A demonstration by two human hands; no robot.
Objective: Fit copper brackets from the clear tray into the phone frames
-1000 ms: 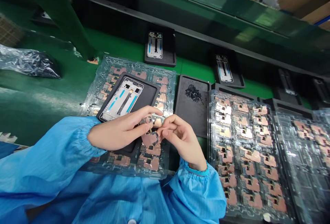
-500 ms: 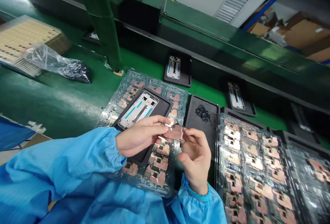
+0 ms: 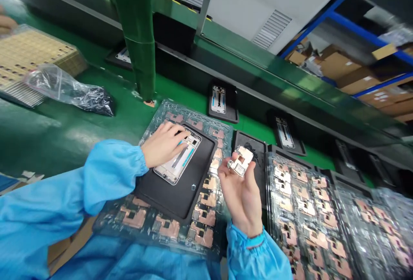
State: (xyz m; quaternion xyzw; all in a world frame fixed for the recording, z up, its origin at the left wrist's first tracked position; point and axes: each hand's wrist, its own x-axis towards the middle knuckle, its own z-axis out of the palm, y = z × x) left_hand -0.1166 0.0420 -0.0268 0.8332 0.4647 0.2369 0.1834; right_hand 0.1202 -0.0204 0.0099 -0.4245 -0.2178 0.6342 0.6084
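My left hand (image 3: pixel 166 144) lies over a phone frame (image 3: pixel 176 170), its fingers slightly bent and apart, the tips at the frame's upper part. What is under the fingers is hidden. The frame, white with blue strips, lies in a black tray (image 3: pixel 174 200), which sits on a clear plastic tray (image 3: pixel 148 233) of copper-coloured circuit boards. My right hand (image 3: pixel 241 194) holds one phone circuit board (image 3: pixel 241 160) between thumb and fingers, raised right of the black tray with its shiny metal side up.
Behind my right hand, a dark tray (image 3: pixel 245 138) holds small black pieces. More board trays (image 3: pixel 269 194) stand at the right. Along the back, phone frames (image 3: pixel 218 99) lie in black trays. A green post (image 3: pixel 137 39), a bag of dark parts (image 3: pixel 69 88) and stacked yellowish trays (image 3: pixel 35 54) are left.
My left hand has left the circuit board and moved left onto the phone frame. My right hand keeps the board, now turned from its copper side to its metal side. The view has shifted.
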